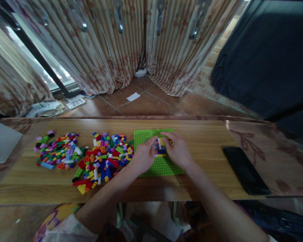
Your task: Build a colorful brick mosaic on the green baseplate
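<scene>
A green studded baseplate lies on the wooden table in front of me. On it sits a low cluster of toy building bricks in blue, yellow, orange and white, partly covered by my fingers. My left hand is at the cluster's left side, fingers curled and pressed together; whatever is in them is hidden. Over the right side, my right hand has its index finger and thumb apart, tips close to a white brick in the cluster. Whether these tips touch that brick is too blurred to tell.
Left of the baseplate lies a large pile of mixed loose bricks, with a second pile of smaller ones farther left. A black phone rests at the right end of the wooden table. Curtains hang beyond.
</scene>
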Motion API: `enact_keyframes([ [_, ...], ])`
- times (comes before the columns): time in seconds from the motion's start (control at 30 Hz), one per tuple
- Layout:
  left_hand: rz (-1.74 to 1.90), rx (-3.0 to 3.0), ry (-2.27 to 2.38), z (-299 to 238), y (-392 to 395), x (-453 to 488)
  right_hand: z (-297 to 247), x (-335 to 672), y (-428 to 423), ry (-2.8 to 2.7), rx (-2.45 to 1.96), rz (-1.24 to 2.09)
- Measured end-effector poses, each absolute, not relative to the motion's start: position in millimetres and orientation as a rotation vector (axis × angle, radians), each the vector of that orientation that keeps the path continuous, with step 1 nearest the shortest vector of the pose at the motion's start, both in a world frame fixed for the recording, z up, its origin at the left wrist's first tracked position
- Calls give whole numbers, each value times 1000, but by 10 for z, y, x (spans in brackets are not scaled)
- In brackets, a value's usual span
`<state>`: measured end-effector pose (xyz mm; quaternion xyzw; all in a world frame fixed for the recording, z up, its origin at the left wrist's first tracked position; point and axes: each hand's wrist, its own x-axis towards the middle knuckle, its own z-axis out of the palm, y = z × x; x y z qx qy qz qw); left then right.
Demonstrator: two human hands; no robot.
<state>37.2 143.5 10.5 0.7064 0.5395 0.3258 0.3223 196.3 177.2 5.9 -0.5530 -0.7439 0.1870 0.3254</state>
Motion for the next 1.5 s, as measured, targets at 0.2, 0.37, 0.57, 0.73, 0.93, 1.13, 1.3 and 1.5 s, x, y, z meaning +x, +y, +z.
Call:
enact_keyframes([
  [0.2,857,1911,1372,96,1442,356,12,1910,1775,-2064,-1463,500],
  [0.37,865,1890,1376,71,1431,361,-5,1899,1759,-2062,-1476,485],
  [0.57,808,1875,1421,68,1413,370,-4,1888,1756,-2066,-1489,515],
  [0.73,783,1879,1433,76,1398,365,-21,1883,1749,-2106,-1491,468],
  [0.93,779,1851,1394,105,1404,341,-155,1820,1642,-2215,-1512,187],
  [1.13,777,1861,1364,117,1389,250,-230,1823,1592,-2255,-1517,78],
  [1.3,771,1856,1333,134,1387,183,-254,1858,1627,-2124,-1457,191],
  [1.5,770,1850,1310,121,1399,236,-221,1920,1668,-1970,-1408,411],
])
